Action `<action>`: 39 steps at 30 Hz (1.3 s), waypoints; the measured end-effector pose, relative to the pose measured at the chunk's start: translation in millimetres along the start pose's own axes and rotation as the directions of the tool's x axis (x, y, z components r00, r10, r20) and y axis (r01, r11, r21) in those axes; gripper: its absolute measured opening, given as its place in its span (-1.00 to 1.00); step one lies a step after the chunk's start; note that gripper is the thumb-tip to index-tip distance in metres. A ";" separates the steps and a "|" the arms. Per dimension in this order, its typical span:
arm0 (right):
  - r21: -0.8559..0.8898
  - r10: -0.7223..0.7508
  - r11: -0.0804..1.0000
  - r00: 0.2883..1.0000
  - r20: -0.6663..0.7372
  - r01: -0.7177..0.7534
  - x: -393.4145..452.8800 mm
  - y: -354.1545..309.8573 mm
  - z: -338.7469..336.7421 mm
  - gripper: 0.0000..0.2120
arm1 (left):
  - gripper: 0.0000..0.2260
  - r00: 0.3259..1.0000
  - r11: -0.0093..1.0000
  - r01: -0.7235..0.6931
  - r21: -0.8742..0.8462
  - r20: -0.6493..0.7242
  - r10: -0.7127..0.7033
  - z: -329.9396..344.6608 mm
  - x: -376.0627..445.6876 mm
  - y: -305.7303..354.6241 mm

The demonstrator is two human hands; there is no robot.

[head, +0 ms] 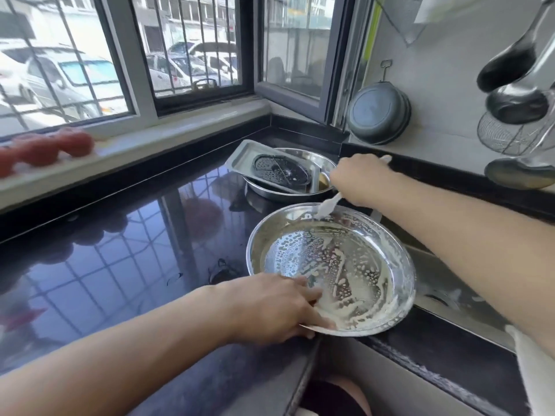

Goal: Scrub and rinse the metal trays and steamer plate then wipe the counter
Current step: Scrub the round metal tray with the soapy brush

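A round metal tray (354, 265), streaked with pale foam, lies at the counter's corner, partly over the sink. My left hand (270, 304) grips its near rim, fingers inside. My right hand (357, 178) holds a white brush (327, 205) whose head touches the tray's far rim. Behind, a round metal basin (322, 163) holds a rectangular metal tray (243, 154) tilted on its edge, with a dark perforated steamer plate (280, 171) lying in it.
The glossy black counter (120, 250) stretches left. Red tomatoes (45, 148) line the window sill. The steel sink (444, 283) lies right of the tray. A dark pan (378, 115), ladles (510, 64) and a wire strainer (507, 136) hang on the right wall.
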State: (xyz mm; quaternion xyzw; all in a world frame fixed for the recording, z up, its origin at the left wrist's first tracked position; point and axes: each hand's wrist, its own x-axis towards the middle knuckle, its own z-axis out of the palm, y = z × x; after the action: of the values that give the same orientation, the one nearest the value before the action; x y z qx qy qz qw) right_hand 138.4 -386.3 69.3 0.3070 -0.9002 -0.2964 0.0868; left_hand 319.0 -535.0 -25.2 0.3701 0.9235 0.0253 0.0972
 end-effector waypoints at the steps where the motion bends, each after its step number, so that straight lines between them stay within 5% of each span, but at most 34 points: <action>1: -0.001 -0.057 0.998 0.998 -0.021 0.056 6.6 -13.9 -7.0 -0.78 | -0.61 1.000 1.000 -0.009 -0.005 -0.008 0.009 -0.3 -0.3 0.3; 5: -0.155 -0.324 0.941 0.932 -0.165 0.300 26.1 -59.1 -24.2 -0.78 | -0.62 1.000 1.000 -0.014 -0.015 -0.013 0.014 0.4 -0.6 -1.6; 9: -0.371 -0.546 0.831 0.734 -0.403 0.414 34.0 -64.0 -13.7 -0.84 | -0.62 1.000 1.000 -0.017 -0.026 -0.003 0.017 1.9 0.9 -4.5; 11: -0.360 -0.517 0.847 0.763 -0.388 0.391 32.8 -52.8 -5.4 -0.84 | -0.63 1.000 0.999 -0.017 -0.036 -0.015 0.017 1.5 -0.4 -4.0; 15: -0.148 -0.229 0.968 0.955 -0.189 0.203 19.2 -10.0 18.0 -0.80 | -0.63 1.000 1.000 -0.012 -0.006 -0.014 0.012 0.0 -0.6 -1.3; 17: -0.117 -0.156 0.984 0.965 -0.210 0.133 18.4 -1.8 22.5 -0.81 | -0.62 1.000 1.000 0.000 -0.005 -0.011 0.000 -0.1 0.5 -2.8; 22: -0.150 -0.281 0.957 0.915 -0.290 0.247 22.9 -33.0 -4.5 -0.81 | -0.60 0.998 1.000 0.017 -0.008 0.058 -0.016 -0.8 1.0 -1.7; 24: -0.191 -0.395 0.918 0.844 -0.362 0.348 27.0 -49.6 -15.6 -0.80 | -0.59 0.998 1.000 0.016 -0.012 0.067 -0.015 -1.1 0.8 -1.2; 27: -0.310 -0.558 0.827 0.617 -0.556 0.468 28.0 -65.7 -15.3 -0.80 | -0.60 0.999 1.000 -0.006 -0.031 0.043 0.007 -1.1 -0.3 -2.3; 28: -0.323 -0.564 0.823 0.614 -0.551 0.466 26.3 -66.8 -14.5 -0.80 | -0.60 0.999 0.999 -0.012 -0.033 0.033 0.013 -0.7 -0.2 -2.2; 30: -0.270 -0.484 0.875 0.707 -0.516 0.402 20.5 -60.4 -10.4 -0.80 | -0.60 0.999 0.999 0.005 -0.034 0.036 -0.004 0.0 0.4 -1.6; 33: -0.009 -0.177 0.984 0.971 -0.162 0.178 6.1 -21.7 10.5 -0.81 | -0.58 0.998 0.999 0.033 -0.024 0.044 -0.032 0.6 0.9 3.0; 35: 0.146 -0.020 0.989 1.000 -0.010 0.021 -13.4 1.5 32.5 -0.82 | -0.58 0.999 0.999 0.050 -0.012 0.010 -0.050 0.2 0.4 7.7; 39: 0.123 0.111 0.985 0.992 0.058 -0.117 -70.4 16.5 44.8 -0.79 | -0.64 0.995 0.995 0.095 -0.009 -0.010 -0.095 1.2 0.7 12.5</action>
State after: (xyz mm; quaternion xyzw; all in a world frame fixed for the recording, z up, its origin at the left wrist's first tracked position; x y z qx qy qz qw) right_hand 171.0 -311.7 44.5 0.2522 -0.9352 -0.2411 0.0610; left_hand 327.2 -525.5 -25.0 0.3251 0.9405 0.0266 0.0953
